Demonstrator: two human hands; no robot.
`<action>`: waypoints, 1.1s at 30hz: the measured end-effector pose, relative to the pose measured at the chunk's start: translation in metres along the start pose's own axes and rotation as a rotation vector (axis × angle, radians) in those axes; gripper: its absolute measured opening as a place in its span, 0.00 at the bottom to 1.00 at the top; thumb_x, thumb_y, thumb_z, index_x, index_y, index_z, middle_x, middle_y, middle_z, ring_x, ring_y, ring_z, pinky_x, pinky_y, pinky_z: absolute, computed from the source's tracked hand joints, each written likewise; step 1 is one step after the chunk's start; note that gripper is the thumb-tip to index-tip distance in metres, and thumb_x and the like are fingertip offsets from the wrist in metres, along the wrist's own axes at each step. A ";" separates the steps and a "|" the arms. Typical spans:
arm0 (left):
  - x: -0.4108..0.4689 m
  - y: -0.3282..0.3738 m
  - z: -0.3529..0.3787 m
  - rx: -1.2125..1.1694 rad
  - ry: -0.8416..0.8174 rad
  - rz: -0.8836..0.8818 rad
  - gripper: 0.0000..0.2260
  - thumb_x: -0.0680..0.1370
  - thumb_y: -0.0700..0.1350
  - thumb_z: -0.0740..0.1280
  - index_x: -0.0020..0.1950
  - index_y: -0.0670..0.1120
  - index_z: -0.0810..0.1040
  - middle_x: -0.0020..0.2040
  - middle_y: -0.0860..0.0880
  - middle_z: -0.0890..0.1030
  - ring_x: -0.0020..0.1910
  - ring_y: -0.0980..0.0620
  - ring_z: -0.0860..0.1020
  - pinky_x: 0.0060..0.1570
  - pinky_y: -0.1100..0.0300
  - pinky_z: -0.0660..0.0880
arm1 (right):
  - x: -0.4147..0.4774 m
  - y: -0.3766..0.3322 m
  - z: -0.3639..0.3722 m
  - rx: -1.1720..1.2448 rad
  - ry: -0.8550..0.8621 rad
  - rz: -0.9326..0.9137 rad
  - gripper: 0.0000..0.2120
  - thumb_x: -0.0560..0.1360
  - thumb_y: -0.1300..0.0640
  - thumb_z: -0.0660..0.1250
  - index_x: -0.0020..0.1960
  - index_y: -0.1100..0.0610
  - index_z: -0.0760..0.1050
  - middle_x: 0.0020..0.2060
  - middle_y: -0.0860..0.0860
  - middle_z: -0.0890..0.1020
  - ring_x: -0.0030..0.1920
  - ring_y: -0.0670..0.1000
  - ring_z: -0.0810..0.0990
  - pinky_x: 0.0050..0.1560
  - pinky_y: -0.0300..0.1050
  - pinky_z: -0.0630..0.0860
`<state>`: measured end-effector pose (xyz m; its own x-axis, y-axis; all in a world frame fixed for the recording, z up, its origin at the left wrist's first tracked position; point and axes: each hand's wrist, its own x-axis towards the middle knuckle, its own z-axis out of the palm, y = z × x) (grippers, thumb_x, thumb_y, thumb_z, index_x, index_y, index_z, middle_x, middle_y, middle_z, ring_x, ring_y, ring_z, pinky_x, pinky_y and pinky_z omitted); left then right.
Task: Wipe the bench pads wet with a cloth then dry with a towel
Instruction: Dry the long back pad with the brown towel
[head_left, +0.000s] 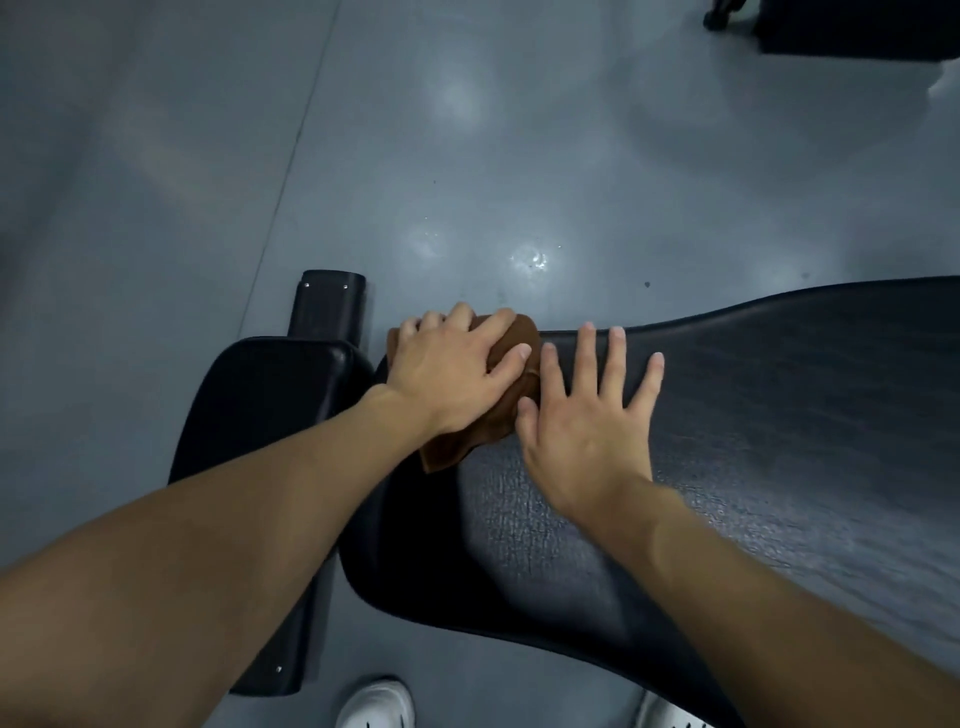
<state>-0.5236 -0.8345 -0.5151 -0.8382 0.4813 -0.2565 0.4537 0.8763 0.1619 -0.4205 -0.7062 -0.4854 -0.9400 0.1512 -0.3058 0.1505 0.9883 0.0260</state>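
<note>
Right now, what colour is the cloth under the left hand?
Brown, a rusty shade; the cloth shows best in the head view.

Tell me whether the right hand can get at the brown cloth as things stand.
Probably yes: the right hand lies flat on the long pad, its thumb beside the brown cloth; only the left hand covers it.
</note>
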 end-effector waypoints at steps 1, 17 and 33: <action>-0.003 -0.004 0.002 -0.020 0.011 -0.043 0.28 0.78 0.68 0.43 0.73 0.60 0.63 0.65 0.45 0.75 0.62 0.38 0.74 0.62 0.41 0.67 | 0.001 -0.006 0.003 -0.002 -0.004 0.003 0.32 0.81 0.43 0.34 0.82 0.53 0.45 0.80 0.64 0.41 0.78 0.68 0.36 0.71 0.76 0.38; -0.041 -0.028 0.024 -0.279 0.019 -0.456 0.30 0.81 0.67 0.46 0.80 0.57 0.49 0.70 0.36 0.65 0.64 0.34 0.70 0.60 0.42 0.69 | 0.002 -0.019 0.027 -0.136 0.105 0.001 0.37 0.78 0.32 0.38 0.81 0.50 0.52 0.80 0.63 0.49 0.79 0.67 0.44 0.72 0.74 0.42; -0.085 -0.034 0.044 -0.299 0.221 -0.395 0.30 0.80 0.67 0.45 0.80 0.56 0.54 0.71 0.35 0.69 0.69 0.35 0.69 0.64 0.46 0.67 | -0.002 -0.022 0.031 -0.153 0.254 -0.003 0.34 0.79 0.32 0.36 0.81 0.45 0.49 0.82 0.52 0.47 0.80 0.62 0.40 0.71 0.75 0.36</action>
<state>-0.4548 -0.9047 -0.5408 -0.9857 0.0732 -0.1516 0.0128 0.9306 0.3658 -0.4124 -0.7284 -0.5152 -0.9898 0.1302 -0.0583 0.1183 0.9775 0.1746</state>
